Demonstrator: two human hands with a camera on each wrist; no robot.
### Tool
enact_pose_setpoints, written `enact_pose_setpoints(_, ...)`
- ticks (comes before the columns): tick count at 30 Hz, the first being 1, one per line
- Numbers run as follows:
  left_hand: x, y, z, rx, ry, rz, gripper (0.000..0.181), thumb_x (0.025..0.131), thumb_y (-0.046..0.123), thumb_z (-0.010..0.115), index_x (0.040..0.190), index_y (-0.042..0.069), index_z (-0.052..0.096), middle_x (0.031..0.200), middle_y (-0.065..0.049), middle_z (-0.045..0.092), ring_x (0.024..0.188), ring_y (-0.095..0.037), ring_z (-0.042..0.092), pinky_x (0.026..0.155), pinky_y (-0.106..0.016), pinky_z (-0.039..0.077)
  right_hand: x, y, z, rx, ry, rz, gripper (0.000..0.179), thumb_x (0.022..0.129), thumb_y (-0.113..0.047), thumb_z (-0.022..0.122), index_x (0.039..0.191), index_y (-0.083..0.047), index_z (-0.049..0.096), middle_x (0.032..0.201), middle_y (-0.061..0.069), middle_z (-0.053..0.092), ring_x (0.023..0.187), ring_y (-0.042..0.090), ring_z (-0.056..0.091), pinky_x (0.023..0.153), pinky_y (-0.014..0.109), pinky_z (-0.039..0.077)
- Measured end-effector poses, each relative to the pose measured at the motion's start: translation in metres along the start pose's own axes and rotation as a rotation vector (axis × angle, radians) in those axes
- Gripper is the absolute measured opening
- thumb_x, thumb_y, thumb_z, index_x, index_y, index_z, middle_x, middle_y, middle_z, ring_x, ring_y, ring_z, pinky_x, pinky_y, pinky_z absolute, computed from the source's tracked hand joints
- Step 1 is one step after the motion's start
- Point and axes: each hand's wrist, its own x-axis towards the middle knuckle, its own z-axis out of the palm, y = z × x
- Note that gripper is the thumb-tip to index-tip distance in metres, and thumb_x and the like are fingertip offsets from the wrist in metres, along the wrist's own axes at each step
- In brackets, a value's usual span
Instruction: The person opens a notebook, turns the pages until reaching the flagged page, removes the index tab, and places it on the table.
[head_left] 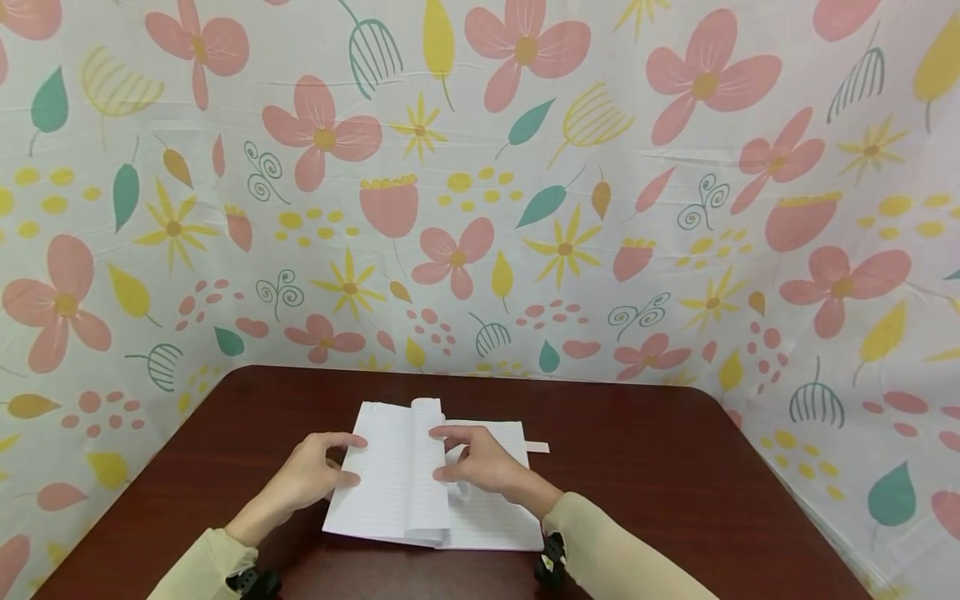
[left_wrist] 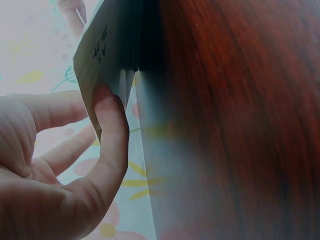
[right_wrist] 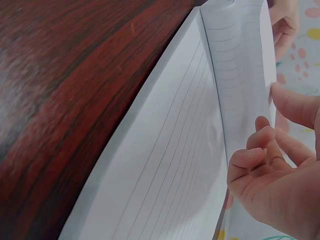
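An open notebook (head_left: 491, 521) with white lined pages lies on the table, its left half raised. My left hand (head_left: 306, 472) pinches the left edge, with the thumb on the outer cover (left_wrist: 95, 65), which bears dark handwriting in the left wrist view. Near the middle, a lined page (head_left: 429, 483) curls upward into a fold. My right hand (head_left: 486, 463) pinches the edge of that curled page between thumb and fingers. The right-hand page (right_wrist: 150, 150) lies flat below it in the right wrist view. Whether the curl is one sheet or several I cannot tell.
Beneath the notebook is a dark reddish-brown wooden table (head_left: 660, 483) with rounded far corners. A white strip (head_left: 537, 447) sticks out from the notebook's right side. Behind the table hangs a flower-patterned cloth (head_left: 480, 208), which also runs along both sides.
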Motion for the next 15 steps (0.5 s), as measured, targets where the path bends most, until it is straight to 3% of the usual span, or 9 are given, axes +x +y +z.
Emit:
enact_pose_setpoints(11,0.0002,0.0008,-0.0004,-0.008,0.003,-0.003,0.048,0.081,-0.008,0.083,0.127,0.001,0.071,0.095,-0.011,0.071,0.069,-0.024,0.072,0.061,-0.041,0.06,0.007,-0.0045,0.006,-0.005,-0.058,-0.023,0.06,0.086,0.001,0.083,0.143,-0.008,0.066,0.117,0.009,0.067,0.072,0.015,0.054,0.067,0.029,0.045)
enact_pose_setpoints(15,0.0002,0.0011,-0.0004,-0.006,0.008,-0.004,0.048,0.081,-0.008,0.083,0.126,0.001,0.072,0.097,-0.012,0.071,0.069,-0.024,0.072,0.06,-0.041,0.06,0.0099,-0.0041,0.0088,-0.016,-0.067,-0.019,0.059,0.087,0.0,0.083,0.143,-0.01,0.066,0.126,0.01,0.069,0.081,0.018,0.06,0.07,0.03,0.046)
